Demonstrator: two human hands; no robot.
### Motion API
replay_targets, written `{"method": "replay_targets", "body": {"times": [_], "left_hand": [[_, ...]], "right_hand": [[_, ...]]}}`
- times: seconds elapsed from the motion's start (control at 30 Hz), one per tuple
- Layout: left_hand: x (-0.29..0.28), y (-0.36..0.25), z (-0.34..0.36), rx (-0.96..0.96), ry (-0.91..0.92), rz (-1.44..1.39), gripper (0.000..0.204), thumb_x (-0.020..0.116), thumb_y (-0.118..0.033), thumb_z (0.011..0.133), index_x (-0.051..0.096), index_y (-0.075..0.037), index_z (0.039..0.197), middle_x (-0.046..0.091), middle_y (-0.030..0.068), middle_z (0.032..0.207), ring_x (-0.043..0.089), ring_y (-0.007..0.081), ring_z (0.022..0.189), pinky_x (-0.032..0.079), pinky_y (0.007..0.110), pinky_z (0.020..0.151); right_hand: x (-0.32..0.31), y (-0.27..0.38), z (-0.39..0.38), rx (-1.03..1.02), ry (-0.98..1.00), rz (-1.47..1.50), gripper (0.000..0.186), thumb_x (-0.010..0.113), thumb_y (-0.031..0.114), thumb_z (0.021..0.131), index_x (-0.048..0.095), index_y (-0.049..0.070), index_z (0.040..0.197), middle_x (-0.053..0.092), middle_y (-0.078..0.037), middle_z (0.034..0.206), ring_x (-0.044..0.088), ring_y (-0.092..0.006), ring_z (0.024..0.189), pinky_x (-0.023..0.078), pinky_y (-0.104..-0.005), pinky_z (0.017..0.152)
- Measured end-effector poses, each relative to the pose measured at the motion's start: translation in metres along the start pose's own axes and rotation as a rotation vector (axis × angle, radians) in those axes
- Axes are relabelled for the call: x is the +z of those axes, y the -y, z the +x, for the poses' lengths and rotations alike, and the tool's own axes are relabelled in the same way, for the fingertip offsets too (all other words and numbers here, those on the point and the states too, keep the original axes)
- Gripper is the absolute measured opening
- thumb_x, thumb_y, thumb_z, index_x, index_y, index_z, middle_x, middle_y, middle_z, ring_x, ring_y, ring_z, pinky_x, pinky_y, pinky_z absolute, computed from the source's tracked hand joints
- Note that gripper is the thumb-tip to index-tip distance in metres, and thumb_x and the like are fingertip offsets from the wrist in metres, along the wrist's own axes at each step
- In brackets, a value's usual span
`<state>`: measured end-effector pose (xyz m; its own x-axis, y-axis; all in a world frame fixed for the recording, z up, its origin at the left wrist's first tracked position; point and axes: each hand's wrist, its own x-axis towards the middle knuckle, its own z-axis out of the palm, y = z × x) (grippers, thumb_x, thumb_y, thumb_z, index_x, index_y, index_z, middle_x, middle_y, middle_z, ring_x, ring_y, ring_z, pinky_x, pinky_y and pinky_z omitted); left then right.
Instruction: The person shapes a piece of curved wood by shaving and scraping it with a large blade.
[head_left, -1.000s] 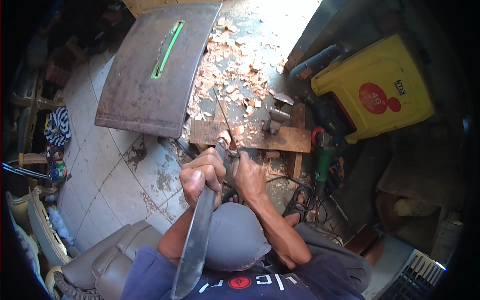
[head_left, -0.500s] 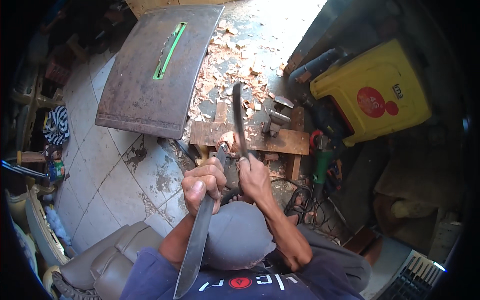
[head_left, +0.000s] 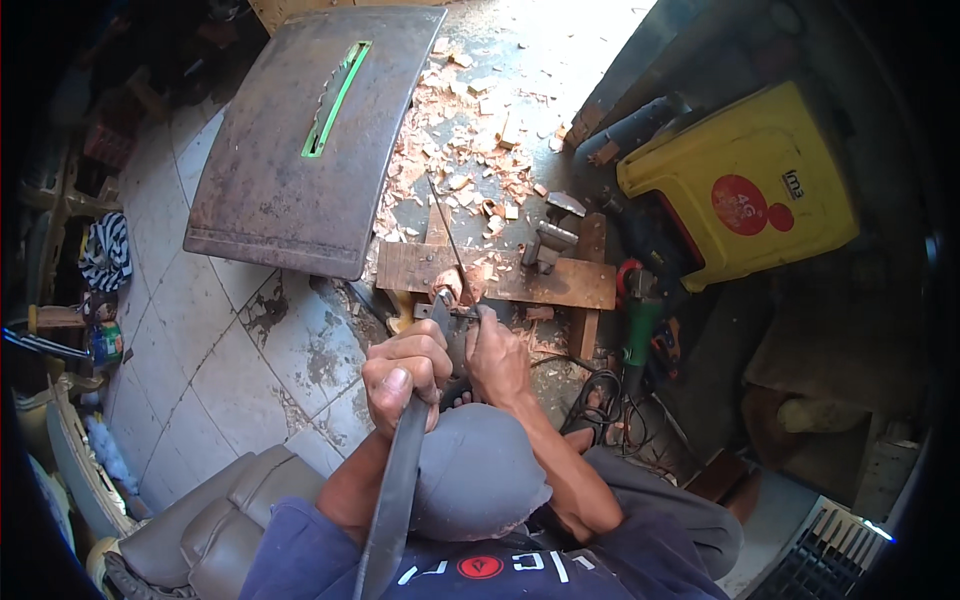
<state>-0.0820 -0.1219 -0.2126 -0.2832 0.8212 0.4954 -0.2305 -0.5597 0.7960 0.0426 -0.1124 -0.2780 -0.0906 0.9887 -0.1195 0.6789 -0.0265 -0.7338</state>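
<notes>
Left hand: my left hand (head_left: 408, 375) is closed round a long flat blade (head_left: 390, 505), its broad end toward my shirt (head_left: 330, 560).
Right hand: my right hand (head_left: 498, 360) is closed on a dark knife (head_left: 446, 225), seen nearly edge-on, pointing away from me.
Wood piece: the rough-cut wood piece (head_left: 449, 282) sits at the far end of the long blade, over the plank (head_left: 405, 266); the knife crosses it in view, though I cannot tell whether they touch.
Crate: the slatted dark crate (head_left: 826, 553) stands low on my right; its inside is too dark to read.
Shelf: a pale rounded thing (head_left: 820, 415) lies in the dark shelf (head_left: 800, 365).
Can: the small green can (head_left: 106, 345) is on my left, contents hidden.
Saw table: its slot holds a toothed blade (head_left: 330, 92).
Floor: wood chips (head_left: 460, 150) lie scattered beyond the plank.
</notes>
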Motion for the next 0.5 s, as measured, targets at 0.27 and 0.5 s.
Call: {"method": "replay_targets", "body": {"times": [0.27,0.5], "left_hand": [[-0.004,0.009,0.002,0.111,0.022,0.017,0.047,0.034,-0.024,0.098,0.041,-0.008,0.055,0.047,0.0088,0.053,0.032,0.0173,0.053,0.030,0.037,0.054],[-0.010,0.006,-0.003,0.097,-0.021,0.039,0.049,0.031,-0.025,0.100,0.039,-0.007,0.055,0.048,0.0092,0.055,0.034,0.0169,0.053,0.031,0.035,0.053]], "right_hand": [[0.000,0.014,-0.003,-0.065,-0.082,0.086,0.030,0.051,0.019,0.101,0.062,-0.004,0.115,0.067,-0.033,0.082,0.070,-0.0493,0.075,0.053,-0.0590,0.064],[0.001,0.010,0.000,-0.147,-0.049,0.077,0.030,0.059,0.011,0.095,0.060,-0.001,0.123,0.068,-0.027,0.082,0.069,-0.0455,0.070,0.056,-0.0543,0.062]]}}
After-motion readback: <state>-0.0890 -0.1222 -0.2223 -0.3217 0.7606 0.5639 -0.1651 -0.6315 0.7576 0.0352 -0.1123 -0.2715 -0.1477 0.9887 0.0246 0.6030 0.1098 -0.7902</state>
